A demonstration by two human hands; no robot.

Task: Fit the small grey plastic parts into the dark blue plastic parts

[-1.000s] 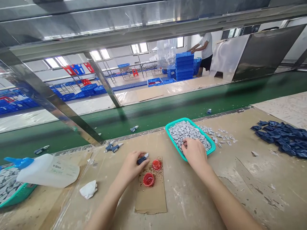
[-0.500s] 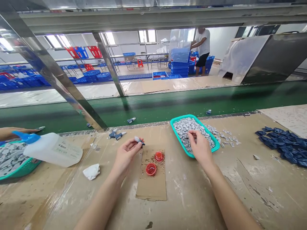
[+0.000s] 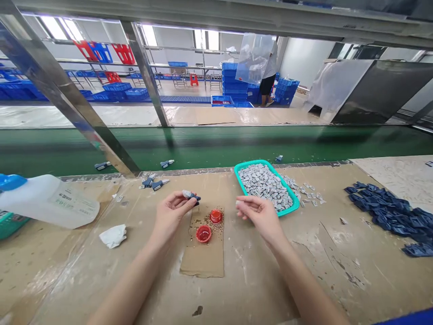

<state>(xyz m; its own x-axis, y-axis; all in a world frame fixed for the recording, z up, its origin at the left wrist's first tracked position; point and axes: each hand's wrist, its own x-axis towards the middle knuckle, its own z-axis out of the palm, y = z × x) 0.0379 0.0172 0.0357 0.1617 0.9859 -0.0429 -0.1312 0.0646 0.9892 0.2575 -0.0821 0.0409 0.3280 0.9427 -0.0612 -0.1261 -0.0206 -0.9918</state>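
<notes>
Head view: my left hand (image 3: pixel 171 213) pinches a navy-and-grey plastic part (image 3: pixel 192 197) between thumb and fingers near the far end of the cardboard strip (image 3: pixel 203 262), while my right hand (image 3: pixel 263 217), fingertips pressed together on a small pale piece (image 3: pixel 238 204), is just beside the teal basket (image 3: pixel 293 207) of grey pieces (image 3: pixel 264 183). Off to my left lies a blue-capped translucent bottle (image 3: pixel 50 205), its dark and green lettering (image 3: pixel 67 198) too blurred for me to read.

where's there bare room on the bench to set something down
The brown bench top looks bare between the cardboard strip and the right forearm, and between the crumpled white tissue and the left forearm. It's crowded around the two red cups, the teal tray and the navy pile.
</notes>
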